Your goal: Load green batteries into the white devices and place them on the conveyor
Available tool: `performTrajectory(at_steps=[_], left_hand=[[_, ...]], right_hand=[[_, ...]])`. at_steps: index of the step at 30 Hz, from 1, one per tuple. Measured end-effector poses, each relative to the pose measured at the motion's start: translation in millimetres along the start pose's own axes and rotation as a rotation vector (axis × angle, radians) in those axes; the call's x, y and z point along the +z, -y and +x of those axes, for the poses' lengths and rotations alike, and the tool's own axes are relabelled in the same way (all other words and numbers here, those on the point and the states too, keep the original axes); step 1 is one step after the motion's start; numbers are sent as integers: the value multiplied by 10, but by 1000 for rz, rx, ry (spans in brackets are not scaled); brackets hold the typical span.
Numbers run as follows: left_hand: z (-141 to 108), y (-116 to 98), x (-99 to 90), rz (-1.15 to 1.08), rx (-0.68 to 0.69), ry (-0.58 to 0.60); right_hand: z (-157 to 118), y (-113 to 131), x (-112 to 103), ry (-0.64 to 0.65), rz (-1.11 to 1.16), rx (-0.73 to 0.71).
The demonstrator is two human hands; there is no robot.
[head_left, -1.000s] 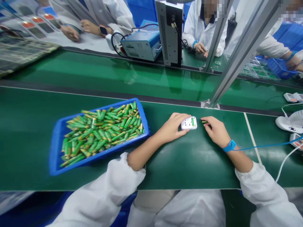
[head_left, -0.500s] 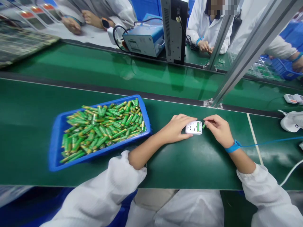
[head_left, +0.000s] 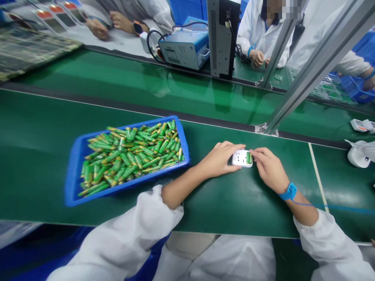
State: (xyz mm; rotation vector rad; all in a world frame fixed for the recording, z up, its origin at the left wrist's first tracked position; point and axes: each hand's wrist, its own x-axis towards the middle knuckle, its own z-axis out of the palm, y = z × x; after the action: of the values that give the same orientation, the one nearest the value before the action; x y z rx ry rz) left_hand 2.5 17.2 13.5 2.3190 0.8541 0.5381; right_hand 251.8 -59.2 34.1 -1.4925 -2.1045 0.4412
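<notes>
A small white device lies on the green work surface with its battery compartment facing up. My left hand grips it from the left, thumb on the near edge and fingers on the far edge. Two green batteries sit side by side at the device's right end. The fingertips of my right hand are pressed together at the outer battery, whose right side they partly cover. To the left of my left forearm stands a blue bin heaped with green and gold batteries.
A metal post rises behind my right hand. A blue wrist strap with a cord circles my right wrist. Beyond the green belt stand a blue instrument box and co-workers' hands. A white device stands far right.
My right hand has brought the second battery left from beside the device into its compartment, next to the first. My left hand keeps hold of the device. The view has shifted slightly.
</notes>
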Motion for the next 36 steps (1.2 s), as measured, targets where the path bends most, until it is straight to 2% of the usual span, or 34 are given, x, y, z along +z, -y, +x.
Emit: performTrajectory(at_steps=[4, 7, 9, 13, 16, 21, 25, 28, 31, 34, 36], left_hand=[[1, 2, 13, -7, -11, -8], [7, 21, 19, -5, 6, -8], [14, 37, 20, -5, 30, -8], [24, 30, 15, -38, 121, -23], [19, -21, 19, -73, 220, -35], [11, -97, 41, -110, 300, -88], [19, -135, 60, -95, 361, -59], [17, -159, 86, -100, 409, -53], [15, -158, 111, -86, 419, -80], [21, -137, 130, -65, 394, -112], [26, -124, 144, -60, 383, -124]], right_hand=[[-148, 72, 68, 77, -188, -37], [-193, 111, 118, 39, -171, -28], [-184, 96, 140, -40, -68, 23], [-129, -9, 203, -191, 292, 209], [-100, -64, 248, -186, 557, 313], [-160, 19, 192, -151, 851, 373], [-361, 148, 164, -144, 1061, 453], [-591, 123, 187, -231, 1125, 513], [-877, -114, 75, -424, 937, 543], [-1202, -503, -273, -601, 393, 555], [-1400, -766, -570, -618, -24, 600]])
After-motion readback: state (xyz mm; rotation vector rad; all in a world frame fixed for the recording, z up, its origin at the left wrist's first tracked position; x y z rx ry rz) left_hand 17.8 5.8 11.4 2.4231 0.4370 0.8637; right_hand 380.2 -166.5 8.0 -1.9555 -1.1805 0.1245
